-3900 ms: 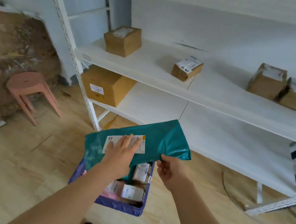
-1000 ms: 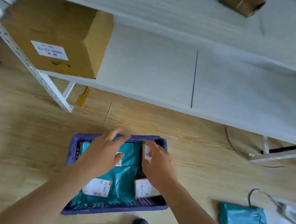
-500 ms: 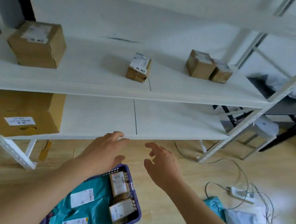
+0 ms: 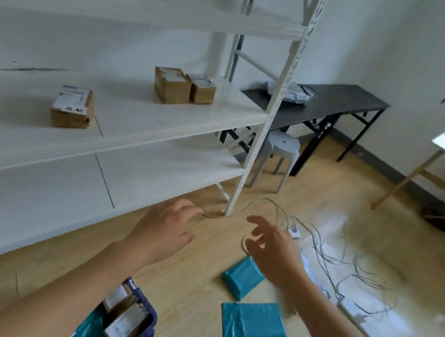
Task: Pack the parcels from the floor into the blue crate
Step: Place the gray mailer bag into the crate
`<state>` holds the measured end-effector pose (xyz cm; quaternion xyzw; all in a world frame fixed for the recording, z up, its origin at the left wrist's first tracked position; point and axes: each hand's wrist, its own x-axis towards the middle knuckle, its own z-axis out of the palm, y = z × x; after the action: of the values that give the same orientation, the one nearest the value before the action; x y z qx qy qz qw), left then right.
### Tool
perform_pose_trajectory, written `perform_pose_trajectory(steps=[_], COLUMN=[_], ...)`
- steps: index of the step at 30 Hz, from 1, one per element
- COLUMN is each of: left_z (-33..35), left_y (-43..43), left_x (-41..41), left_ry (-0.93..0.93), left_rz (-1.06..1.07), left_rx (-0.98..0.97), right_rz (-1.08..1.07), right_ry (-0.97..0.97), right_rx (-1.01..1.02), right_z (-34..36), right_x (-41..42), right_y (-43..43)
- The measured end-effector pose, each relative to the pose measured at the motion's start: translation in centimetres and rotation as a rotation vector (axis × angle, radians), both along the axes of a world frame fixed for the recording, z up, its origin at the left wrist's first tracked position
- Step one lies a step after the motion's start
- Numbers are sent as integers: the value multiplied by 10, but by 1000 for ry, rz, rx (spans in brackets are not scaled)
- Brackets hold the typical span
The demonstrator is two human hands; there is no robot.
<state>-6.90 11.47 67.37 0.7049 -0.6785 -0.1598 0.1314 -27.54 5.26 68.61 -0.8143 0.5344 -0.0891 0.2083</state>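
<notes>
Hands risen clear of blue crate (image 4: 147, 326): left hand (image 4: 165, 232), right hand (image 4: 272, 252) spread, empty. Two teal parcels (image 4: 252, 327) right of crate.

White shelving (image 4: 142, 116) with cardboard boxes (image 4: 173, 86), black table (image 4: 341, 99), grey stool (image 4: 282, 145), loose cables (image 4: 326, 259) and perhaps a power strip (image 4: 294, 232)

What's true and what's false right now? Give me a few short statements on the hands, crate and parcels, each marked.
1. The left hand and the right hand hold nothing. True.
2. A folded teal parcel and a flat teal parcel lie on the floor. True.
3. The blue crate is empty. False: it holds labelled parcels.
4. The middle shelf is bare. False: three cardboard boxes stand on it.
</notes>
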Motion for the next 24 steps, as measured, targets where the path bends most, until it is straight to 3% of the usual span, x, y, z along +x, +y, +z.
perform_pose_trajectory(steps=[11, 24], left_z=[-17, -110], left_y=[-94, -263], left_x=[-161, -381], left_ry=[-17, 37], left_rz=[-143, -45], left_rx=[66, 196], right_rz=[-315, -360], right_ry=[-4, -82], right_rx=[92, 347], right_z=[-32, -135], right_x=[-195, -390], right_y=[-58, -235])
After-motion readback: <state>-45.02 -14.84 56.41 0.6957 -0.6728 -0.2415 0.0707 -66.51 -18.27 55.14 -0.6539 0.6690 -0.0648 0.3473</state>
